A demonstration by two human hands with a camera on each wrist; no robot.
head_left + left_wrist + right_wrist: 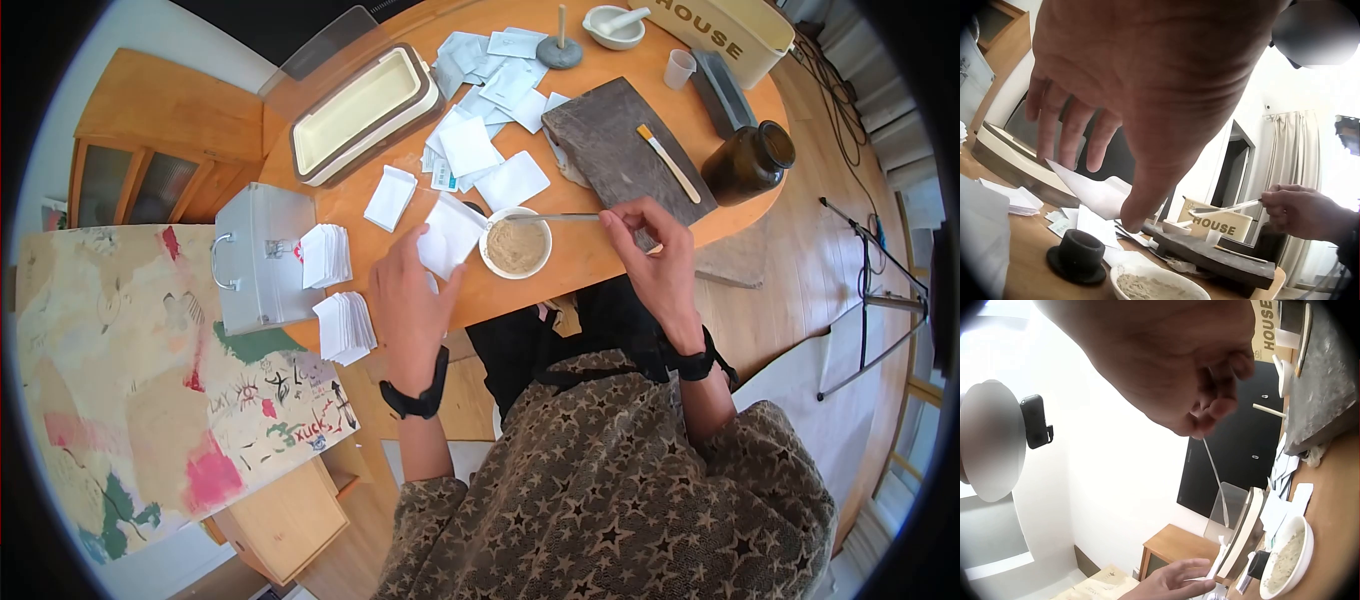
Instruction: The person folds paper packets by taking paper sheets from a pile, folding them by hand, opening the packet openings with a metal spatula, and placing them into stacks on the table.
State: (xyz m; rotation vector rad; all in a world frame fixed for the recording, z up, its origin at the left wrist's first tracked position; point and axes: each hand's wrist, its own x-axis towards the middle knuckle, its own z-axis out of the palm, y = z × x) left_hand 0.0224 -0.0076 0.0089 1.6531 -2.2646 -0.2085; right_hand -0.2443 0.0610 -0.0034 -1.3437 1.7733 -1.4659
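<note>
My right hand (655, 258) pinches a thin spatula (570, 217) between thumb and fingers, its tip raised over the white bowl (1305, 551). My left hand (408, 292) holds a folded white paper (450, 236) between the thumb and the reaching fingers, just beside the bowl's left side. The bowl sits by the near edge of the table (577, 272), with light brown powder (517, 247) in it. Just beyond it stands a small black hat-shaped thing (1079, 255).

Left of my left hand, two stacks of white papers, one (326, 257) beyond the other (345, 328), lie at the table's near left corner, beside a metal case (255, 290). Farther off, a cream tray (375, 150) takes the far left part. Pale blue packets (510, 82) are spread toward the far edge. To the right lies a dark board (610, 125) with a brush (670, 165) on it; a brown jar (735, 168) stands beside it, near the right edge.
</note>
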